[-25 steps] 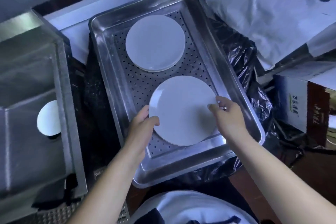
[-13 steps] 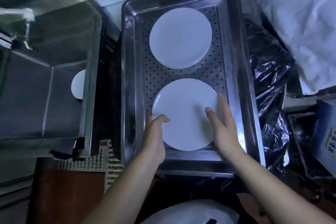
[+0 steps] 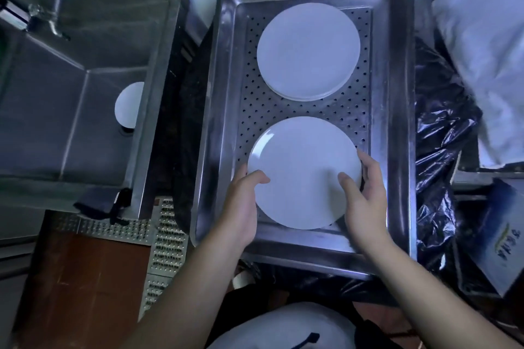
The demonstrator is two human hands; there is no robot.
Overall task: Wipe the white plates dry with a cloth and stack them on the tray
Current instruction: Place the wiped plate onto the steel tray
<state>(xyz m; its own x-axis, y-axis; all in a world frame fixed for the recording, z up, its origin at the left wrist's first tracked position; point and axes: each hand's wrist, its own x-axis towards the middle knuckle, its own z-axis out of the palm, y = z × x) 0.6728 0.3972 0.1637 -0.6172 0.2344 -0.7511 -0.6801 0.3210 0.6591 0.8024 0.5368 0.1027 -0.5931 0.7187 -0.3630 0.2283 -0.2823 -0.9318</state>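
Observation:
A steel tray point(image 3: 394, 127) with a perforated floor holds two sets of white plates. The far stack point(image 3: 307, 51) lies flat near the tray's back. The near plate point(image 3: 303, 170) sits on the tray's front half. My left hand point(image 3: 243, 207) grips its left rim, thumb on top. My right hand point(image 3: 365, 201) grips its right rim, thumb on the upper face and fingers curled round the edge. Another white plate point(image 3: 129, 108) lies in the sink, half hidden by the sink wall. No cloth is in sight.
A steel sink point(image 3: 71, 93) with a tap point(image 3: 54, 11) stands left of the tray. Black plastic sheeting point(image 3: 442, 133) bunches along the tray's right side. A white cloth-like cover point(image 3: 482, 37) lies at the far right, with a printed box point(image 3: 507, 241) below it.
The view has swung left, bringing the sink and tap into sight. My right hand went from lying flat beside the plate to gripping its right rim. The left hand stays on the left rim.

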